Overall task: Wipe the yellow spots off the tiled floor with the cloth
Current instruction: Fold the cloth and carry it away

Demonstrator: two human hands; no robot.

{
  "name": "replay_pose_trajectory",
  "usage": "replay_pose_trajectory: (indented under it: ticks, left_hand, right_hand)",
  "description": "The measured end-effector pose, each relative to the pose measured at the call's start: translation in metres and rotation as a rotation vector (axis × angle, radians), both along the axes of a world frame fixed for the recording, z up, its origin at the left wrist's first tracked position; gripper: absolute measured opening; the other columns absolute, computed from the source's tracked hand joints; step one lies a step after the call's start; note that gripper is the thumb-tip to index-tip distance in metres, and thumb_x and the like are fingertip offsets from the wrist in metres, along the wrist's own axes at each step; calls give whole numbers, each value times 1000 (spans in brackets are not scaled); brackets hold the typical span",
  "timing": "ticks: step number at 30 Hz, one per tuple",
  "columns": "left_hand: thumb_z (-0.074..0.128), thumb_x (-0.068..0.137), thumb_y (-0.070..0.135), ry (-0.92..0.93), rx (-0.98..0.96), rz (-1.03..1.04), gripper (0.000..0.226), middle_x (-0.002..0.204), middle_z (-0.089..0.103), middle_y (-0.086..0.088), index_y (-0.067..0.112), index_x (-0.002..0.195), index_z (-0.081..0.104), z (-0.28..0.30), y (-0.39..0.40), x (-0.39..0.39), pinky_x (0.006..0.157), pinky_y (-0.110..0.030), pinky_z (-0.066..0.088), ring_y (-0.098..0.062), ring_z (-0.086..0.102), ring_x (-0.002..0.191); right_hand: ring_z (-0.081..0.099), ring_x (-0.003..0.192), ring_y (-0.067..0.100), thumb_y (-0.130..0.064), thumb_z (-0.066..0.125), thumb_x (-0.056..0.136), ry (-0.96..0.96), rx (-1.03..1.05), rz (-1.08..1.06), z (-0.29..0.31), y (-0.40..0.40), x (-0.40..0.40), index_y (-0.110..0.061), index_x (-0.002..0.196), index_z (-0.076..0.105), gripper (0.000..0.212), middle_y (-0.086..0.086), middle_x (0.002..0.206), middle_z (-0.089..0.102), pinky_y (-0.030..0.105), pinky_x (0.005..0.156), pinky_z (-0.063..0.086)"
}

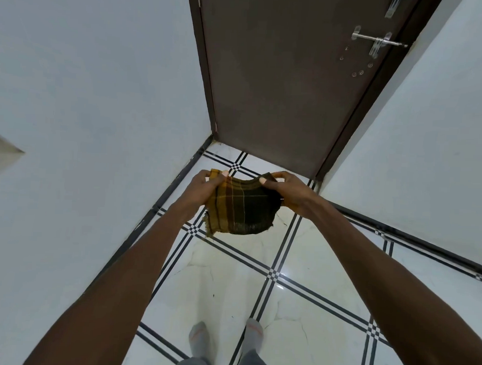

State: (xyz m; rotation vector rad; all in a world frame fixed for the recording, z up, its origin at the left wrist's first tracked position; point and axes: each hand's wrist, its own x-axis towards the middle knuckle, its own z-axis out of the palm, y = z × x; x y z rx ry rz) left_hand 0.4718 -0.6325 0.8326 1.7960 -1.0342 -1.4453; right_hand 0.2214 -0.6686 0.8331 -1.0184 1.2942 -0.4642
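A folded checked cloth [240, 209], yellow and dark green, hangs in the air in front of me at arm's length. My left hand [202, 190] pinches its upper left corner and my right hand [286, 193] pinches its upper right corner, so it is stretched between them. Below lies the white tiled floor [231, 280] with black double lines. A faint yellowish tint shows on the tile under the cloth; no sharp yellow spot is clear.
A dark brown door [279, 74] with a metal bolt [376, 41] stands shut straight ahead. White walls close in on the left [86, 122] and right [427, 148]. My feet in grey socks [226, 337] stand on the tiles below.
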Motion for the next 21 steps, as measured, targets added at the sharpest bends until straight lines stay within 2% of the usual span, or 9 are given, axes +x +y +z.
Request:
replay_pose_trajectory:
  ticks: [3,5,6,8,9,11,14,17,21]
  left_hand:
    - [80,87,46,32,-79,27,69,136,61,-6,26,144,46,5,-6,4,111,-46,51,-23,63,122]
    - [83,87,37,48,-151,6,76,132,60,-10,32,149,40,11,-8,7,107,-42,54,-25,64,119]
    - [84,87,32,72,-179,-16,77,125,65,-13,33,150,39,14,-10,8,100,-38,58,-23,68,112]
    - [85,85,24,76,-231,-92,73,110,72,-10,31,147,47,21,-11,8,82,-26,61,-15,72,100]
    - [87,83,25,39,-249,-137,69,109,73,-7,30,143,54,23,-12,8,82,-25,61,-14,72,102]
    - [90,79,30,-83,-271,-212,59,117,73,-2,29,132,64,25,-14,8,91,-32,60,-18,68,113]
    - [91,77,29,-237,-295,-245,55,121,72,2,24,127,69,29,-14,4,96,-33,57,-18,66,117]
    - [91,79,24,-370,-345,-252,54,122,73,-2,18,128,71,31,-13,-1,102,-37,56,-19,67,117]
    - [84,86,16,-486,-425,-246,36,104,71,-4,9,120,74,32,-9,-5,91,-27,55,-17,65,98]
  right_hand:
    - [62,116,21,-17,82,87,-83,-76,40,7,-2,-10,-24,152,37,79,6,130,59,30,89,55]
    - [63,116,18,-15,87,82,-37,-195,86,12,-4,-13,-28,148,43,80,5,129,61,32,93,57]
    - [61,118,17,-17,89,79,16,-265,114,14,-5,-14,-29,144,49,78,5,130,61,31,95,56]
    - [59,120,16,-19,92,76,156,-400,193,22,-7,-11,-26,136,58,69,2,131,62,21,90,50]
    - [59,118,15,-17,92,76,240,-469,241,26,-7,-9,-22,133,62,65,0,128,63,15,86,46]
    - [57,114,14,-11,89,79,403,-589,299,32,-10,-4,-14,128,66,55,1,122,66,10,81,41]
    - [60,110,12,-8,83,85,525,-690,260,35,-12,0,-10,123,71,40,7,122,71,14,84,45]
    - [62,105,12,-11,77,92,587,-781,243,34,-12,1,-10,119,76,28,7,118,72,10,75,44]
    - [60,101,22,-20,71,97,649,-832,286,30,-8,3,-8,112,78,20,9,107,66,26,80,43]
